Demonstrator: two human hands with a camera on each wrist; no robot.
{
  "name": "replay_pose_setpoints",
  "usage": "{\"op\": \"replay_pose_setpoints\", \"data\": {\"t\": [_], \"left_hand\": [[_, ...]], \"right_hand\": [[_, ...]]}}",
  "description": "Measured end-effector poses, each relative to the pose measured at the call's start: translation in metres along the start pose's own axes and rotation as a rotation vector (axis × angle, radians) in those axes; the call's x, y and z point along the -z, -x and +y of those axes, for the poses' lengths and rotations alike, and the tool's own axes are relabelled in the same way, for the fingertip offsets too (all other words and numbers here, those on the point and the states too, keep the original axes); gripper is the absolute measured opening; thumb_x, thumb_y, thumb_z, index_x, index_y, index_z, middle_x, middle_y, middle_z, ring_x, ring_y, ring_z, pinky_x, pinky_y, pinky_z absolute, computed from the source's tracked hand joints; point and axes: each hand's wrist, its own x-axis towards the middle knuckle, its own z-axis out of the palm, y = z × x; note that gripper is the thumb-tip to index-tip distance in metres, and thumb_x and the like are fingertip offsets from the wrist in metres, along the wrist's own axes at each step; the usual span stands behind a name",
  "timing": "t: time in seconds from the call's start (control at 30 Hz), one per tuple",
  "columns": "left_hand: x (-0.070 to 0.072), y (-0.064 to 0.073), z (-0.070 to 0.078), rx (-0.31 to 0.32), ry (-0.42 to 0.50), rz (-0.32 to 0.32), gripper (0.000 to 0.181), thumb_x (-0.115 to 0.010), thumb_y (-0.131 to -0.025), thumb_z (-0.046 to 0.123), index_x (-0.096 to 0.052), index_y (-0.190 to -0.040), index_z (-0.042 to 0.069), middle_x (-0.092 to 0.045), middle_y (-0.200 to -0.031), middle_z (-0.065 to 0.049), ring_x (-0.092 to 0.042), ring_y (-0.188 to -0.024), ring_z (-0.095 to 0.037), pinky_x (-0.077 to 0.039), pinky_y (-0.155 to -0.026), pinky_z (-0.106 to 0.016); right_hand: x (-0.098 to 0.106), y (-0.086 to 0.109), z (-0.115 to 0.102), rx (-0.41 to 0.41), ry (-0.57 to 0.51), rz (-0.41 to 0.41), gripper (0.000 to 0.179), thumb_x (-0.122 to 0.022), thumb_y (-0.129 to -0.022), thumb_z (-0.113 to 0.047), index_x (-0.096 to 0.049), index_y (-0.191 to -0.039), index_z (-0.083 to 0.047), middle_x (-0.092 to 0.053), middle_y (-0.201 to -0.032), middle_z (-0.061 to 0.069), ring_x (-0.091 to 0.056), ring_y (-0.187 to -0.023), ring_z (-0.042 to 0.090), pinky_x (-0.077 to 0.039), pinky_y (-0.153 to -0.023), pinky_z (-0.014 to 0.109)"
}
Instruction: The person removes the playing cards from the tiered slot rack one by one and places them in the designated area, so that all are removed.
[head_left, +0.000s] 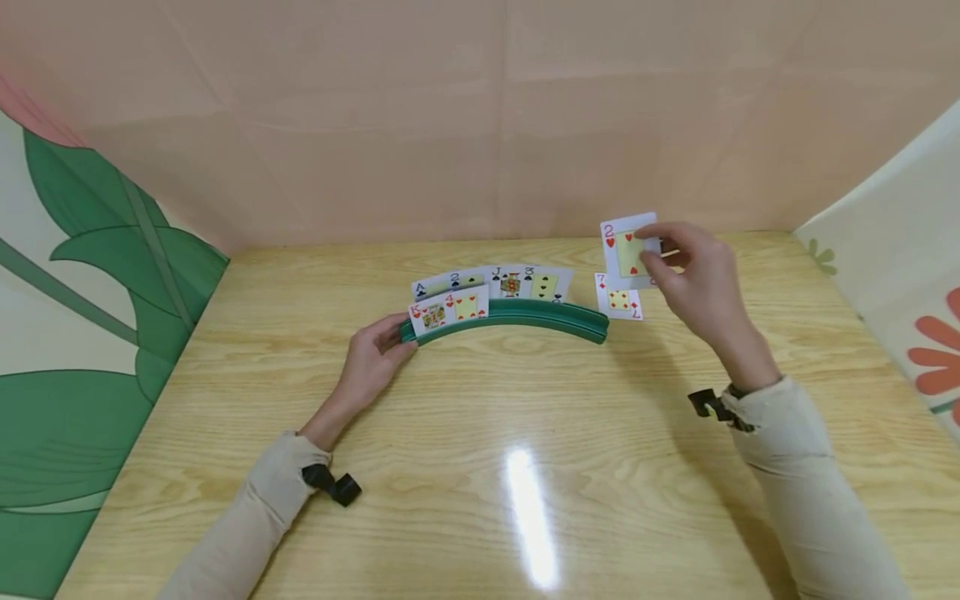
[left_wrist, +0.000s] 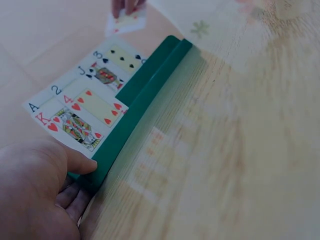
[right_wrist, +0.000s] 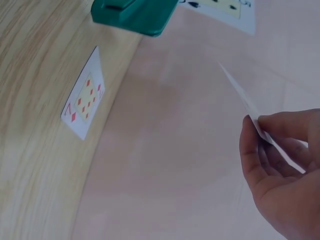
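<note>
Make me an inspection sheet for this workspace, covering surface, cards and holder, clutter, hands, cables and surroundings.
Surface: wood-grain table, bright reflection near the front.
Job's things: green card holder bears the king of hearts and 4 of hearts, with four black-suited cards behind; 7 of diamonds lies on the table beyond the holder's right end.
Clutter: nothing seen.
Hands: left hand grips the holder's left end; right hand pinches the 2 of hearts above the table.
Cables: nothing seen.
Surroundings: pink backdrop; green leaves pictured left, red flower right.
</note>
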Motion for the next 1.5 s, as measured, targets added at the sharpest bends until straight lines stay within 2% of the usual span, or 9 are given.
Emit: {"op": "replay_pose_setpoints", "data": {"t": [0.3,0.4,0.63,0.83,0.97,1.17,1.23,1.4,1.5], "left_hand": [[0.000,0.001,0.003,0.000,-0.013,-0.002,0.041,-0.064,-0.091,-0.010,-0.056,-0.132,-0.011,-0.058,-0.131,-0.029,-0.058,-0.122,-0.039,-0.048,-0.104,-0.046],[0.000,0.001,0.003,0.003,-0.019,-0.001,0.041,-0.064,-0.091,-0.010,-0.056,-0.132,-0.011,-0.058,-0.132,-0.029,-0.058,-0.123,-0.039,-0.048,-0.104,-0.045],[0.001,-0.006,-0.027,0.005,-0.013,0.013,0.043,-0.064,-0.092,-0.007,-0.055,-0.135,-0.007,-0.058,-0.134,-0.026,-0.057,-0.124,-0.037,-0.047,-0.105,-0.044],[0.002,-0.007,-0.033,-0.010,-0.018,0.018,0.042,-0.067,-0.092,-0.003,-0.059,-0.134,-0.002,-0.060,-0.133,-0.021,-0.059,-0.123,-0.031,-0.049,-0.103,-0.040],[0.002,-0.007,-0.033,-0.018,-0.015,0.018,0.041,-0.067,-0.092,-0.002,-0.060,-0.133,-0.001,-0.061,-0.132,-0.019,-0.059,-0.122,-0.031,-0.049,-0.103,-0.040],[0.001,-0.007,-0.029,0.001,-0.001,0.009,0.042,-0.066,-0.093,-0.005,-0.058,-0.134,-0.004,-0.059,-0.134,-0.023,-0.058,-0.124,-0.033,-0.047,-0.105,-0.042],[0.001,-0.006,-0.023,0.009,0.005,0.006,0.042,-0.064,-0.093,-0.007,-0.056,-0.134,-0.007,-0.058,-0.134,-0.025,-0.057,-0.125,-0.035,-0.047,-0.105,-0.044],[0.000,-0.002,-0.003,0.021,0.008,-0.002,0.042,-0.063,-0.092,-0.009,-0.054,-0.134,-0.011,-0.057,-0.133,-0.029,-0.056,-0.125,-0.037,-0.046,-0.105,-0.047],[0.000,-0.001,0.000,0.024,0.018,-0.004,0.042,-0.063,-0.093,-0.009,-0.055,-0.134,-0.010,-0.057,-0.133,-0.028,-0.056,-0.124,-0.037,-0.046,-0.105,-0.047]], "right_hand": [[0.005,-0.001,0.018,-0.055,0.004,-0.015,0.024,-0.064,-0.090,0.005,-0.070,-0.113,0.003,-0.069,-0.100,0.018,-0.062,-0.084,0.011,-0.045,-0.071,0.003],[0.006,-0.001,0.022,-0.085,0.015,-0.036,0.024,-0.064,-0.091,0.003,-0.069,-0.114,0.003,-0.068,-0.100,0.019,-0.058,-0.084,0.006,-0.044,-0.071,0.003],[0.006,0.001,0.033,-0.147,0.045,-0.090,0.024,-0.063,-0.094,-0.002,-0.068,-0.116,0.003,-0.067,-0.104,0.019,-0.055,-0.086,0.007,-0.043,-0.070,0.002],[0.007,0.004,0.044,-0.168,0.023,-0.095,0.023,-0.063,-0.093,0.000,-0.069,-0.116,0.003,-0.068,-0.099,0.021,-0.057,-0.080,-0.001,-0.045,-0.066,0.002],[0.007,0.005,0.054,-0.177,0.019,-0.095,0.022,-0.063,-0.093,0.000,-0.069,-0.114,0.002,-0.068,-0.096,0.023,-0.056,-0.077,-0.004,-0.045,-0.066,0.002],[0.008,0.008,0.067,-0.216,0.037,-0.112,0.023,-0.064,-0.091,0.002,-0.069,-0.114,0.004,-0.069,-0.101,0.027,-0.060,-0.081,0.003,-0.044,-0.065,0.001],[0.010,0.009,0.071,-0.225,0.047,-0.113,0.024,-0.064,-0.091,0.002,-0.069,-0.114,0.003,-0.069,-0.102,0.028,-0.060,-0.080,0.002,-0.044,-0.063,0.002],[0.013,0.010,0.079,-0.245,0.058,-0.129,0.024,-0.065,-0.092,-0.001,-0.068,-0.116,0.003,-0.069,-0.104,0.030,-0.054,-0.076,-0.011,-0.045,-0.059,0.004],[0.014,0.011,0.082,-0.255,0.054,-0.147,0.025,-0.066,-0.092,-0.001,-0.068,-0.117,0.004,-0.068,-0.105,0.032,-0.053,-0.074,-0.013,-0.046,-0.057,0.005]]}}
